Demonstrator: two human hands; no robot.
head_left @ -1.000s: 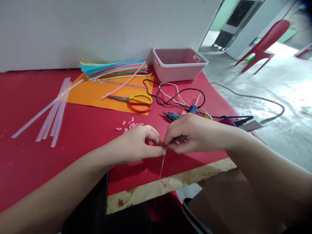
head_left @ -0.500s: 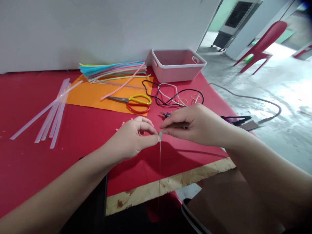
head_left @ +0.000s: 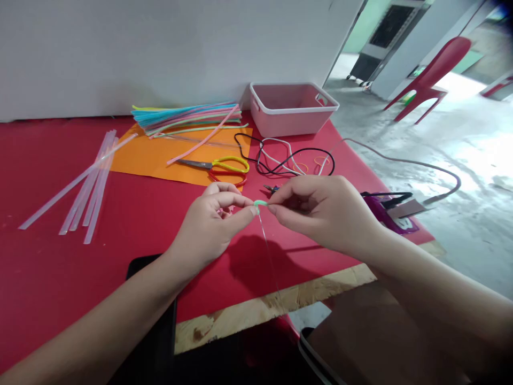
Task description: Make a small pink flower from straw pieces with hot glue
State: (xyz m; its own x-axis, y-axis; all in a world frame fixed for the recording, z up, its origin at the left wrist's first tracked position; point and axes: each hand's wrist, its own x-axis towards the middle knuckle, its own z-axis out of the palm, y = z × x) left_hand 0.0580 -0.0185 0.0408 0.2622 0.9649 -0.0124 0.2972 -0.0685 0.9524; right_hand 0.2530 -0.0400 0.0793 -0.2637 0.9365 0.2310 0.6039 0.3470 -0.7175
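While suspending green strip [head_left: 261, 202] above table [head_left: 140, 216] between closed left grip [head_left: 210, 222] and closed right grip [head_left: 324, 211], pinching both sides thumb-to-finger.

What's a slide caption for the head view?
Left hand and right hand pinch a green piece over a red table, scissors beyond.

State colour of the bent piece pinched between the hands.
Bent piece: light green, best seen in the head view.

pale grey wall [head_left: 160, 53] behind red-topped table [head_left: 32, 182], bare wood edge [head_left: 320, 291] nearside | grey floor [head_left: 401, 125] at right, bright glare | red chair [head_left: 444, 69] standing there | green wall [head_left: 367, 21] beyond, wheeled unit [head_left: 363, 65] with dark grille
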